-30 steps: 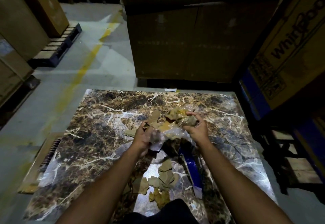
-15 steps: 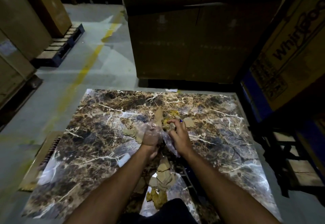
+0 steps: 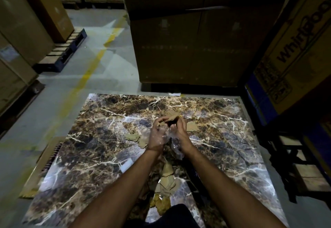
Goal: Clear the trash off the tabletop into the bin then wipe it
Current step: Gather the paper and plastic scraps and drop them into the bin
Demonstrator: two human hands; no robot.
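Head-worn view — steeply down (wide-angle) — close over marble tabletop (image 3: 100, 138)

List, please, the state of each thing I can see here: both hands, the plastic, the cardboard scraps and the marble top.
Left hand: fingers curled, gripping the clear plastic wrap.
Right hand: curled round the same wrap and a cardboard scrap.
Clear plastic wrap: crumpled, bunched between both hands.
Loose cardboard scraps: torn, lying flat on the marble.
Near pile of scraps: heaped, not yet picked up.
Marble tabletop: still littered, not yet wiped.
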